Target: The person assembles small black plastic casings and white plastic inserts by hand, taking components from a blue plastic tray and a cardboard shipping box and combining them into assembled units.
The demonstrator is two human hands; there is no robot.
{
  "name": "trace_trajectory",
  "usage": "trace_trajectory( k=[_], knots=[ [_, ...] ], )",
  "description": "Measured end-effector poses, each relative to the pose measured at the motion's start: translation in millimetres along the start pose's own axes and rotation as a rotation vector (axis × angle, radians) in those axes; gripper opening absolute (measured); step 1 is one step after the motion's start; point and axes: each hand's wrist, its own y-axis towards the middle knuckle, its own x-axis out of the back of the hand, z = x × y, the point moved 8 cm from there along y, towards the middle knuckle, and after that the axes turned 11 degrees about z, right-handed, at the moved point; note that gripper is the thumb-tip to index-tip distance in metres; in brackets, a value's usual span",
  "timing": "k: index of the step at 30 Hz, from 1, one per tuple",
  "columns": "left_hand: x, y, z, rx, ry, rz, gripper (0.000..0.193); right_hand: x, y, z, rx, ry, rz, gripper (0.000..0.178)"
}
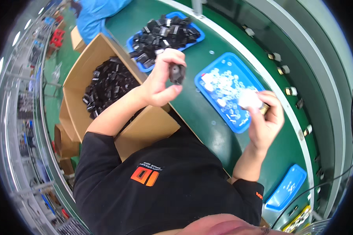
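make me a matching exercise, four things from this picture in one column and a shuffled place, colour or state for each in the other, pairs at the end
Column 1
1. left hand
2. box
3. right hand
4. small clear pieces

Column 2
A. holding a bright white thing
B. mostly spread in a blue tray
C. holding a dark part
D. brown and open, with black parts inside

Pairs: 1-C, 2-D, 3-A, 4-B
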Motion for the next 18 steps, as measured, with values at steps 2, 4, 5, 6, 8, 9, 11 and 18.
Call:
trace_trajectory(
  k=[2,4,5,6,8,9,11,18],
  knots=[
    [-25.6,31.4,-9.7,0.057,-0.009,0.122,0.054,-1.6,0.8,-5.8,-0.085,0.006,0.028,0.028],
    [-47.2,48.2,-4.3,0.118,-0.084,0.109,0.056,-2.8,4.0,-6.0,-0.148,0.001,0.03,0.028],
    [-54.5,55.1,-3.0,0.105,-0.097,0.116,0.056,-0.8,5.2,-7.4,-0.17,-0.003,0.034,0.028],
    [-61.6,62.7,-4.1,0.093,-0.039,0.148,0.055,4.6,5.1,-12.9,-0.186,-0.026,0.042,0.027],
    [-68.8,69.9,-2.5,0.059,0.059,0.176,0.053,9.0,5.4,-15.1,-0.224,-0.057,0.032,0.026],
    [-73.2,70.5,0.8,0.061,0.056,0.177,0.053,9.7,5.8,-18.6,-0.259,-0.077,0.032,0.025],
    [-79.5,70.3,7.9,0.095,0.091,0.156,0.051,7.2,9.4,-22.3,-0.224,-0.117,0.032,0.024],
    [-67.7,68.9,13.6,0.106,0.109,0.021,0.052,0.6,15.0,-32.0,-0.101,-0.196,-0.03,0.026]
  ],
)
